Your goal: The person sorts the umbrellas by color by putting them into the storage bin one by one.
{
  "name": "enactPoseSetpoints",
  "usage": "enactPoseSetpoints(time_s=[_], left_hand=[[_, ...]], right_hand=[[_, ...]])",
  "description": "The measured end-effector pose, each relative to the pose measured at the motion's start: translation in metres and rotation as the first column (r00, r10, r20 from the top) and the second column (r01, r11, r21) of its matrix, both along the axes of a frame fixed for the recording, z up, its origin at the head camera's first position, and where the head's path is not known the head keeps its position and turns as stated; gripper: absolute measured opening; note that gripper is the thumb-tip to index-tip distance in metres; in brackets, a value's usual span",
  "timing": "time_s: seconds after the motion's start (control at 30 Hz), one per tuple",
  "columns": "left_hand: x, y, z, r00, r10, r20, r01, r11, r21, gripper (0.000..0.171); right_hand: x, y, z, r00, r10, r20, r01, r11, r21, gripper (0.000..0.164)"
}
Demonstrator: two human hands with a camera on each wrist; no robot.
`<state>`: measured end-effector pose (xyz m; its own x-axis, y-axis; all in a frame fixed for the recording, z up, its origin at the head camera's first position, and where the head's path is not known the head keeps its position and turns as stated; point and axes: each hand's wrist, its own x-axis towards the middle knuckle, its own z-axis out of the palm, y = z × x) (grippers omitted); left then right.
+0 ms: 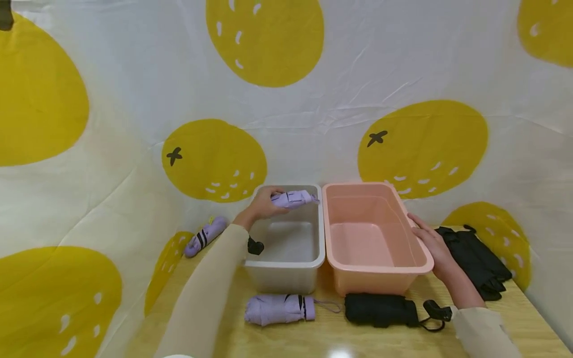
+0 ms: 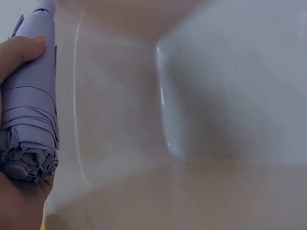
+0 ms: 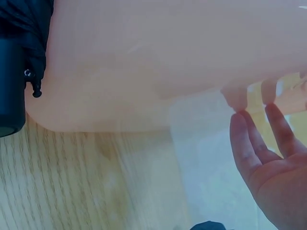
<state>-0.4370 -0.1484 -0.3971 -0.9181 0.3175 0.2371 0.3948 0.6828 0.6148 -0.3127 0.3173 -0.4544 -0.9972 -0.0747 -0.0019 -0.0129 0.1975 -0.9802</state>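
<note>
Two bins stand side by side on a wooden table [image 1: 277, 342], their rims just beside each other. The grey bin [image 1: 279, 279], on the left, shows its floor and inner walls; above its opening lies the held umbrella [image 1: 293, 199], a lilac one, folded and roughly level. Whether any part of it dips below the rim cannot be told. The pink bin [image 1: 373, 281], on the right, shows a bare floor and slanting walls.

The left hand [image 1: 266, 203] is curled round the held umbrella, its thumb pressed along the fabric, as the left wrist view shows. The right hand [image 1: 433, 245] is extended, fingers nearly straight and slightly apart, resting against the right rim of the pink bin.

Other umbrellas lie about the bins. The front lilac umbrella [image 1: 275, 309] lies crosswise before the grey bin, its strap to the right; the front black umbrella [image 1: 376, 311] lies before the pink bin. The side lilac umbrella [image 1: 211, 232] slants left of the grey bin, beyond the left sleeve [image 1: 203, 296]. The side black umbrella [image 1: 474, 261], flattened, lies right of the right hand.
</note>
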Motion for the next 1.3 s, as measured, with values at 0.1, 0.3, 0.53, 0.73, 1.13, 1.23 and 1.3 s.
enactPoseSetpoints(time_s=[0.1, 0.3, 0.53, 0.73, 1.13, 1.23, 1.3], left_hand=[[-0.002, 0.000, -0.011, 0.999, 0.019, 0.039, -0.018, 1.000, -0.011, 0.053], [-0.008, 0.006, -0.023, 0.989, 0.030, 0.147, -0.026, 0.999, -0.031, 0.053], [-0.019, 0.010, -0.041, 0.984, 0.030, 0.175, -0.015, 0.996, -0.083, 0.052], [-0.029, 0.014, -0.053, 0.979, -0.065, 0.193, 0.077, 0.995, -0.057, 0.046], [-0.036, 0.012, -0.076, 0.956, -0.012, 0.295, 0.088, 0.965, -0.247, 0.054], [-0.039, 0.011, -0.079, 0.953, -0.022, 0.303, 0.099, 0.965, -0.244, 0.056], [-0.040, 0.012, -0.079, 0.953, -0.027, 0.300, 0.100, 0.968, -0.231, 0.056]], right_hand=[[0.000, -0.002, -0.003, 1.000, 0.004, -0.006, -0.004, 1.000, 0.002, 0.061], [-0.001, 0.000, -0.001, 1.000, -0.004, -0.016, 0.004, 1.000, -0.014, 0.062], [0.001, 0.002, -0.002, 1.000, 0.011, -0.025, -0.011, 1.000, -0.010, 0.065], [0.001, 0.001, 0.000, 0.999, 0.007, -0.032, -0.008, 1.000, -0.024, 0.063], [0.003, -0.001, -0.004, 0.998, 0.035, -0.042, -0.039, 0.996, -0.083, 0.062], [0.002, 0.000, -0.004, 0.999, 0.025, -0.045, -0.029, 0.997, -0.077, 0.061], [0.001, 0.001, -0.004, 0.999, 0.021, -0.048, -0.024, 0.997, -0.070, 0.061]])
